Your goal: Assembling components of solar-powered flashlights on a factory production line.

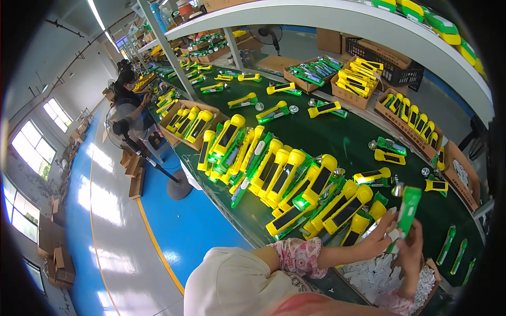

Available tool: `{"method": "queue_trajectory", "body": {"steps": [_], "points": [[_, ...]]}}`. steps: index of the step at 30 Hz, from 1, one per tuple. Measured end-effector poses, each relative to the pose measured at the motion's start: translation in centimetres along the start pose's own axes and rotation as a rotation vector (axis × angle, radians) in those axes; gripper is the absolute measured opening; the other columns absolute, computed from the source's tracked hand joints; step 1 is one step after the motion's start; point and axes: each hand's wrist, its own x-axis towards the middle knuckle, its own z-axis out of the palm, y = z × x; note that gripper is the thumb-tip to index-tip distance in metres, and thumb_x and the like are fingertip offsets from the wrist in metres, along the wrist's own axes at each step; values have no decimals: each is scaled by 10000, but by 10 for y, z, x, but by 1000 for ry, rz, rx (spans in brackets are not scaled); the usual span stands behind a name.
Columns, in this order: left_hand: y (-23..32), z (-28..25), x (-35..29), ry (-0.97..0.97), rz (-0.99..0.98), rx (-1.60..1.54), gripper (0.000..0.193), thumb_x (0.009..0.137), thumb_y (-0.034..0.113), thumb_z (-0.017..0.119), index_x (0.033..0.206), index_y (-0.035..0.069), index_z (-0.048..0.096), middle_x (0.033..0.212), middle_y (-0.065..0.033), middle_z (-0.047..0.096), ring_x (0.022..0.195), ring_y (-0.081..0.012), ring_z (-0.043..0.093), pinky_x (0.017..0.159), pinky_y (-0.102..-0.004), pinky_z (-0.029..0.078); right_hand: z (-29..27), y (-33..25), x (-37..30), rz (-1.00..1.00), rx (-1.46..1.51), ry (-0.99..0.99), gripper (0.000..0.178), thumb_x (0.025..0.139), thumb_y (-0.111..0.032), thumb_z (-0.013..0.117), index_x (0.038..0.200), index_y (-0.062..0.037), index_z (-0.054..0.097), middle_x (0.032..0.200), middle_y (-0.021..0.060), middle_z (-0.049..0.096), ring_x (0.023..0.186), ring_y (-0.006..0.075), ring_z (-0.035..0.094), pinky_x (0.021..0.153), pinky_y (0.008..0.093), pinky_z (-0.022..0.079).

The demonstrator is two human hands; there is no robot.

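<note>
Above a box of small white plastic parts (369,274), both my hands are closed around a green flashlight casing (409,206) standing nearly upright. A silvery round lamp piece (398,189) is next to its upper end. My left hand (377,239) grips the casing's lower part from the left, and a small white piece (394,234) shows by its fingers. From the right and below, my right hand (411,250) holds the same casing. Just left of my hands lies a large row of yellow-and-green flashlights (345,210) with dark panels.
The green bench (337,131) carries scattered flashlight halves and cartons of yellow casings (408,118). A carton of white pieces (461,174) stands at right; green strips (447,245) lie below it. A white shelf (295,23) crosses overhead. A co-worker (126,89) and a standing fan (179,184) are left.
</note>
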Motion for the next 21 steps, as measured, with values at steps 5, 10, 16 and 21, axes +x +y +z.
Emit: {"method": "queue_trajectory", "body": {"steps": [5, 10, 16, 21], "points": [[-21, 9, -15, -535, -131, 401, 740, 811, 129, 605, 1434, -73, 260, 1445, -301, 314, 1364, -440, 322, 1111, -453, 300, -134, 66, 69, 216, -419, 124, 571, 869, -100, 651, 1391, -31, 429, 997, 83, 614, 816, 142, 624, 669, 239, 509], [-40, 15, -37, -887, -87, 928, 666, 756, 165, 633, 1318, -98, 393, 1362, -310, 396, 1291, -448, 400, 1018, -576, 341, -171, 146, 71, 369, -664, 88, 477, 911, -166, 625, 1341, -7, 495, 791, 105, 611, 598, 208, 607, 426, 312, 488], [-42, 9, -49, -927, -38, 1008, 544, 773, 212, 653, 1222, -55, 499, 1230, -259, 527, 1239, -395, 460, 944, -596, 369, -246, 116, 157, 539, -1347, 9, 568, 855, -401, 678, 1224, 18, 578, 1027, 270, 649, 1011, 394, 639, 865, 440, 505], [-51, 9, -50, -958, -69, 1064, 698, 679, 273, 710, 1264, -8, 454, 1307, -241, 477, 1267, -363, 438, 954, -521, 369, -307, 190, 243, 181, -2001, 407, 426, 933, -107, 551, 1352, -72, 485, 1408, 183, 469, 1326, 291, 429, 978, 524, 451]]}}
